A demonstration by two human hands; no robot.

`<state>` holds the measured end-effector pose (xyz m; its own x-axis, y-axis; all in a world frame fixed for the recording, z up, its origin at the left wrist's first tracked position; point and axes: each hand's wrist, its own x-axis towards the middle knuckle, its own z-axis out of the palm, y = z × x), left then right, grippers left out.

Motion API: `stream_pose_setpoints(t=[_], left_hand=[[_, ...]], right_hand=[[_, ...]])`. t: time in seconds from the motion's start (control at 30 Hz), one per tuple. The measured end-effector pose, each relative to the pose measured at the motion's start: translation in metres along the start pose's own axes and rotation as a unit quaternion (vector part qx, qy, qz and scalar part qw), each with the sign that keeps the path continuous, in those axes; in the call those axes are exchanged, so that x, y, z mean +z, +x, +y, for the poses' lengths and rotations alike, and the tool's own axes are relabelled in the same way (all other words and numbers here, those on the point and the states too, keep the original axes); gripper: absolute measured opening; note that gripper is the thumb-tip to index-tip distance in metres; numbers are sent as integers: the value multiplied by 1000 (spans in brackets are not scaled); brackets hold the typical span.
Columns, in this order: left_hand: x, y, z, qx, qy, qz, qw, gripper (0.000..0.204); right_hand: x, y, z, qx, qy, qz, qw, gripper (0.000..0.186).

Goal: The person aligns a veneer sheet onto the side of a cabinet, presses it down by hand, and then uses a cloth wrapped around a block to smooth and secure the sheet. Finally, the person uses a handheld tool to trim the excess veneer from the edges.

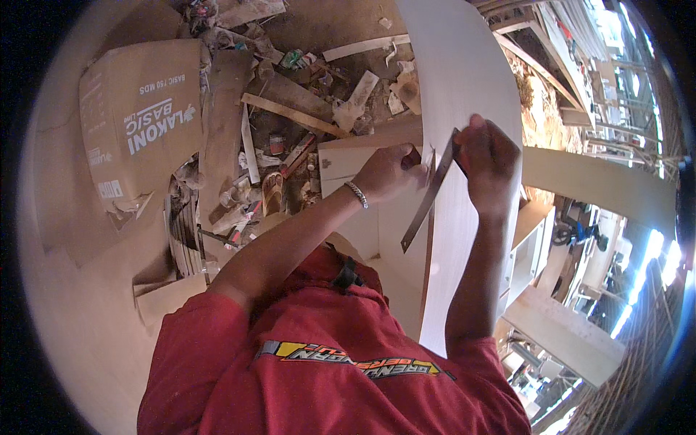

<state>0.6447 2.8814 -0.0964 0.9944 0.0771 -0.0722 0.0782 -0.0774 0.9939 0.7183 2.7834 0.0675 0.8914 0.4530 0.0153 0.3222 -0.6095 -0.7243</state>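
A long white board runs away from me, with both my hands over it. My right hand is closed round the far end of a thin, dark metal strip. The strip slants across the board's left edge, and its near end, with a small hole, points toward me. On the left edge, my left hand is bent with its fingertips pinched together beside the strip. Something pale and thin shows at those fingertips, too small to name. A bracelet circles my left wrist.
A white cabinet box stands under the board. Wood offcuts and rubbish litter the floor ahead, with a large cardboard box at left. Further boards and stacked pieces lie to the right. A sandalled foot shows below.
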Motion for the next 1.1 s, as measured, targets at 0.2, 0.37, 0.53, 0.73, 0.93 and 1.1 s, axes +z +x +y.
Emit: stream_pose_setpoints(t=[0.2, 0.37, 0.53, 0.73, 0.93, 1.1], left_hand=[[7, 3, -8, 54, 41, 66, 995, 23], [7, 5, -5, 48, 62, 65, 995, 23], [1, 5, -8, 40, 91, 56, 993, 20], [-1, 8, -5, 52, 119, 58, 990, 19], [1, 10, -12, 56, 216, 45, 974, 20], [-4, 13, -9, 42, 187, 36, 981, 19]], right_hand=[[10, 11, 11, -2, 78, -10, 997, 36], [13, 20, 7, 23, -7, -33, 999, 42], [-3, 18, -24, 51, 3, -16, 999, 40], [10, 27, 15, -30, 37, 12, 999, 49], [14, 32, 1, 41, 13, -3, 999, 46], [1, 34, -1, 22, 54, 27, 998, 46]])
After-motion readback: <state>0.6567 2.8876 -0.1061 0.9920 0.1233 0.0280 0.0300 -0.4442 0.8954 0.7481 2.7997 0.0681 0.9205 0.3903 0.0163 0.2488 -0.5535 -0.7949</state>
